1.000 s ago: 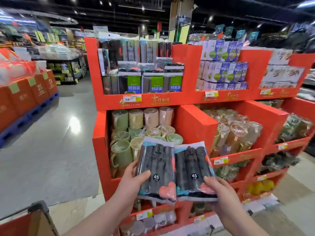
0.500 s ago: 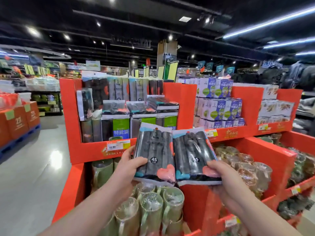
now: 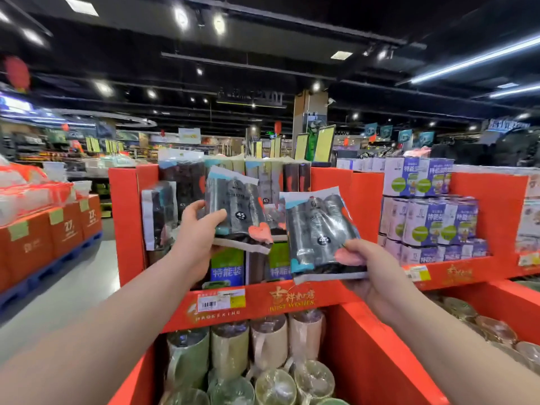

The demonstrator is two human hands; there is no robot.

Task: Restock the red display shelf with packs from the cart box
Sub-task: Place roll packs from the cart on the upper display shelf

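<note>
My left hand [image 3: 196, 232] grips a stack of dark roll packs [image 3: 237, 209] by its left edge, raised in front of the top compartment of the red display shelf [image 3: 295, 299]. My right hand [image 3: 371, 267] holds a second stack of the same packs [image 3: 318, 232] by its lower right corner, lower and to the right, over the shelf's front lip. Each pack shows a "45" mark and a pink heart. Behind them the compartment holds upright dark packs [image 3: 181, 182] and green and blue labelled packs [image 3: 227, 267]. The cart box is out of view.
Wrapped mugs [image 3: 230, 346] fill the bin below the top compartment. Purple and white boxes [image 3: 429, 220] fill the shelf's right compartment, with wrapped glassware [image 3: 482, 323] under them. Orange cartons [image 3: 46, 238] on a blue pallet stand at the left across a grey aisle floor [image 3: 73, 287].
Both hands have risen and moved forward toward the top compartment. The two stacks, held side by side before, have separated, the left one now higher. My view has tilted upward.
</note>
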